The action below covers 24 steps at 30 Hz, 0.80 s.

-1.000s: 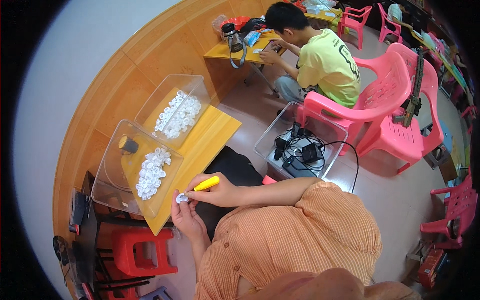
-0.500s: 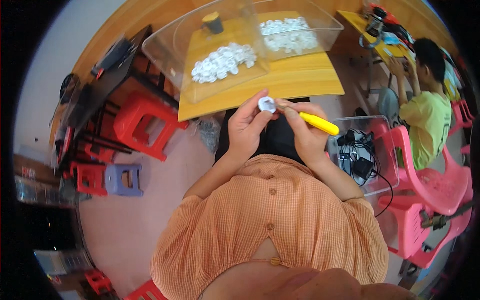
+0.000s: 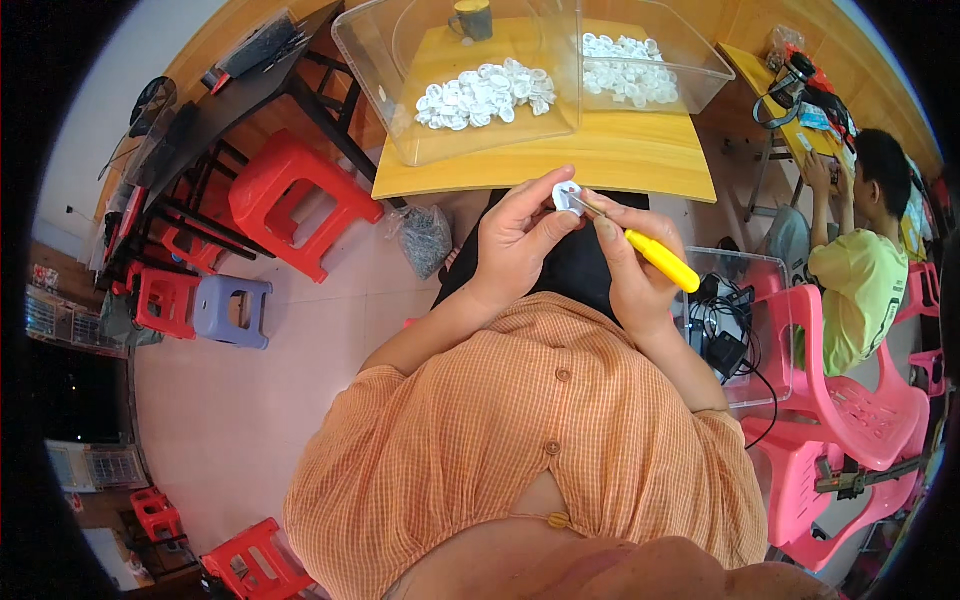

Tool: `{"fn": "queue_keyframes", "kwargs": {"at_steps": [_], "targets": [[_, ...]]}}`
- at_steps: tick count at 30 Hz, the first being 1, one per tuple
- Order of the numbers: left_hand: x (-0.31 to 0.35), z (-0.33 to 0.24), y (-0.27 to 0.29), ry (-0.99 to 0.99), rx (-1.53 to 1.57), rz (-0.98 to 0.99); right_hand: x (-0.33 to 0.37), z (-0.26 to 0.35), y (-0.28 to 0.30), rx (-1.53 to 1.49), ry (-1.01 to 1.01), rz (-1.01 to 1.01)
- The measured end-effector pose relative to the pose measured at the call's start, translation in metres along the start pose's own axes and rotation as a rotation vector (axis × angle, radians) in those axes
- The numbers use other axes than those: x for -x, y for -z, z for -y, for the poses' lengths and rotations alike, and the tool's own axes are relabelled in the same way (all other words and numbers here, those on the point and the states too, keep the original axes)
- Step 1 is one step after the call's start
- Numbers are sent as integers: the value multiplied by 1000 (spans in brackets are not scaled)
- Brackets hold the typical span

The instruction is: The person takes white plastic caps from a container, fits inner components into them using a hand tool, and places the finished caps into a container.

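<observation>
Between the fingertips of my left hand [image 3: 508, 245] is a small round white plastic piece [image 3: 566, 198], hollow on the side that shows. My right hand [image 3: 640, 280] grips a tool with a yellow handle [image 3: 662, 260] and a thin metal shaft. The shaft's tip reaches into the white piece; what it touches there is too small to tell. Both hands are over my lap, in front of the near edge of a yellow wooden table [image 3: 650, 150]. On it, a heap of similar white pieces [image 3: 483, 95] lies in a clear plastic bin [image 3: 425, 148].
A second clear bin [image 3: 700, 72] holds more white pieces [image 3: 628, 75]. Behind the left heap stands a dark mug [image 3: 473, 20]. Red stools [image 3: 290, 200] and a plastic bag [image 3: 424, 240] are to my left. Cables [image 3: 725, 330], pink chairs [image 3: 870, 415] and a seated person [image 3: 858, 270] are to my right.
The view has shifted, so the table and bins sit higher and further right. The metal shaft now shows more plainly, with its tip inside the white piece. Both hands keep their holds.
</observation>
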<state>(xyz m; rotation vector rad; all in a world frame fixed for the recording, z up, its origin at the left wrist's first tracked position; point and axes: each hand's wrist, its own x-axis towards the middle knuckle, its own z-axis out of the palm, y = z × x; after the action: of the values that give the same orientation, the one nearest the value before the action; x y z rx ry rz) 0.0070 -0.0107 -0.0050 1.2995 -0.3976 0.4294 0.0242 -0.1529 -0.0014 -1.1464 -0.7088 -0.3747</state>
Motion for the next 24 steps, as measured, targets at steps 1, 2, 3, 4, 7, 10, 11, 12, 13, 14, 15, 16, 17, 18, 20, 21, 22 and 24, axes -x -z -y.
{"fn": "queue_keyframes", "kwargs": {"at_steps": [1, 2, 3, 4, 7, 10, 11, 12, 13, 14, 15, 16, 17, 18, 20, 21, 22, 24], "targets": [[1, -1, 0, 19, 17, 0, 1, 1, -1, 35, 19, 9], [2, 0, 1, 13, 17, -5, 1, 3, -2, 70, 39, 18], [1, 3, 1, 19, 16, -12, 1, 3, -3, 69, 42, 25], [1, 4, 2, 25, 15, -20, 1, 4, -4, 109, 81, 35], [2, 3, 4, 14, -33, -11, 0, 3, -2, 156, 125, 57], [2, -1, 6, 79, 73, -1, 1, 2, -1, 38, 86, 52], [3, -1, 7, 83, 71, -2, 1, 1, -1, -38, 64, 41], [2, -2, 6, 64, 68, 9, 0, 1, -1, -112, 42, 31], [2, -2, 6, 45, 65, 21, 2, -2, 3, -1, 53, 23], [2, -1, 7, 47, 64, 21, 2, -1, 3, -1, 50, 22], [2, 0, 9, 20, -4, 39, 1, 2, 3, 25, 47, 52], [1, 1, 11, -8, -72, 56, 0, 3, 3, 51, 43, 82], [1, 0, 11, -7, -72, 56, 0, 2, 4, 51, 42, 82], [1, -1, 11, -14, -89, 65, 0, 1, 6, 86, 66, 104], [0, -2, 10, -19, -106, 74, 1, -1, 7, 120, 88, 126], [0, -4, 9, -6, -94, 71, 1, -2, 7, 104, 118, 108], [0, -4, 8, 7, -83, 69, 1, -3, 6, 87, 148, 90], [0, -2, 8, 0, -84, 65, 0, -3, 7, 137, 174, 93]]}}
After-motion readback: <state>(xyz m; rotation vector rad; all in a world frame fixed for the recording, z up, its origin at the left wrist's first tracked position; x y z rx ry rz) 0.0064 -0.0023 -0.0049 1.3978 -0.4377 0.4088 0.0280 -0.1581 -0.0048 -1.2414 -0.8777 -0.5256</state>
